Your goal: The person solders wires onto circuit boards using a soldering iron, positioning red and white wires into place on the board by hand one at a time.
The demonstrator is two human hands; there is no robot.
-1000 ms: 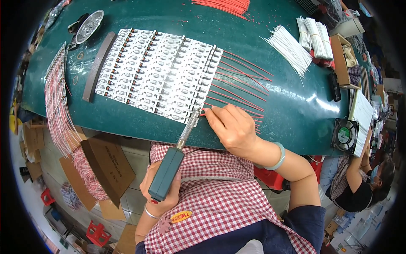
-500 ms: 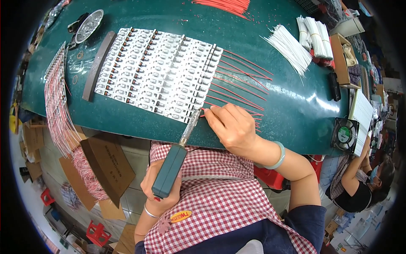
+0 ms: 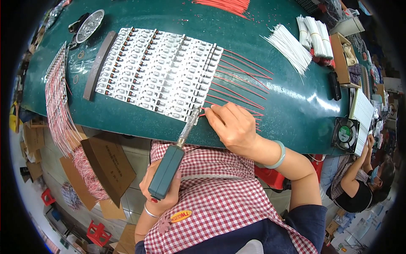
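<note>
My left hand [image 3: 157, 185] is closed around the dark green handle of a soldering iron [image 3: 168, 169]. The iron's metal barrel slants up and away, its tip at the near right corner of a white circuit board panel [image 3: 158, 70]. Rows of small parts cover that panel. Beside the tip, my right hand [image 3: 234, 127] is closed in a pinch on the end of a red wire [image 3: 202, 114]. Several other red wires [image 3: 241, 97] stick out rightward from the panel's right edge. Whether the iron's tip touches the joint is too small to tell.
A dark bar [image 3: 99, 65] lies along the panel's left side. Wired boards [image 3: 57, 93] hang over the table edge above a cardboard box [image 3: 108, 167]. White wire bundles [image 3: 289, 48], a small fan [image 3: 345, 134] and a metal dish [image 3: 90, 26] are around. A co-worker [image 3: 353, 186] sits at right.
The soldering iron and my left hand have shifted very slightly left. My right hand stays nearly in place, still pinching the red wire. The co-worker's hands have moved a little.
</note>
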